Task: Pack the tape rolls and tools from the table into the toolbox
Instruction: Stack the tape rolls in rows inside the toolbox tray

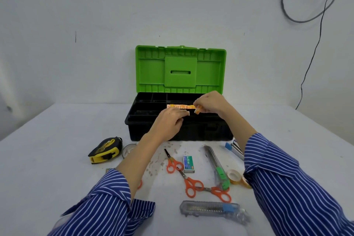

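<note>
The toolbox [134, 120] stands open at the table's far middle, black base with a divided tray and a green lid upright. A row of small orange tape rolls [179, 106] lies in the tray. My right hand [211, 104] pinches one small orange tape roll [197, 110] over the tray's right side. My left hand [169, 122] hovers over the tray's front, its fingertips pinching a small pale piece I cannot identify. On the table lie three orange scissors [173, 163], a green-slider utility knife [217, 166], a blue-slider knife [211, 209] and two clear tape rolls [234, 176].
A yellow and black tape measure [105, 150] and a clear tape roll [128, 149] lie front left of the box. A green staples box [188, 164] sits between the scissors. A blue stapler [234, 149] lies by my right sleeve. A cable hangs on the wall at right.
</note>
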